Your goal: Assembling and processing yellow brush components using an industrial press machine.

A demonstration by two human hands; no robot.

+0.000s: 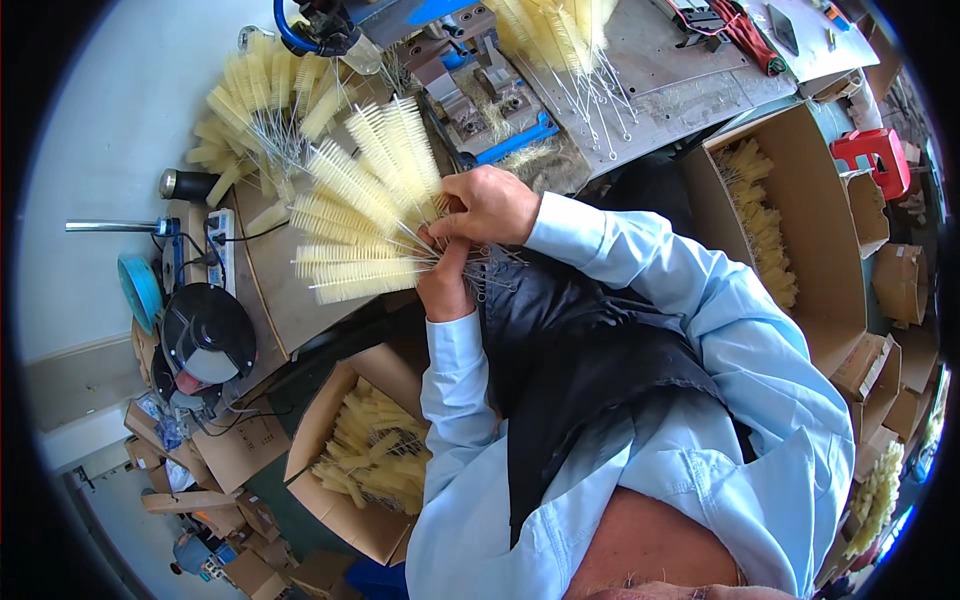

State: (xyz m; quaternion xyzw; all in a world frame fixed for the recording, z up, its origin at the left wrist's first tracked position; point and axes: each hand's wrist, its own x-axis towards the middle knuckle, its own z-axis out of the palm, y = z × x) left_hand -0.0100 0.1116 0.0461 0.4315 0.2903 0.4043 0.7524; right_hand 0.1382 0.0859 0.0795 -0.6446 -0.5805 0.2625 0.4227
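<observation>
A fanned bunch of cream bottle brushes (352, 200) with twisted wire stems spreads out to the left of my hands. My left hand (446, 282) is closed round the stems, whose looped wire ends poke out on the right over my dark apron. Bent over the same bunch, my right hand (492, 205) has its fingers curled in at the stems close to the bristles. Its fingertips are partly hidden, so I cannot make out which stem they pinch. Just beyond the hands stands a metal machine fixture (480, 110) with a blue edge and loose bristle bits on it.
More brushes (262, 100) lie heaped on the bench at the left, and another pile (560, 35) sits right of the machine. Open cartons of brushes stand at lower left (300, 455) and right (825, 250). A power strip (221, 250) and black round device (208, 330) occupy the left edge.
</observation>
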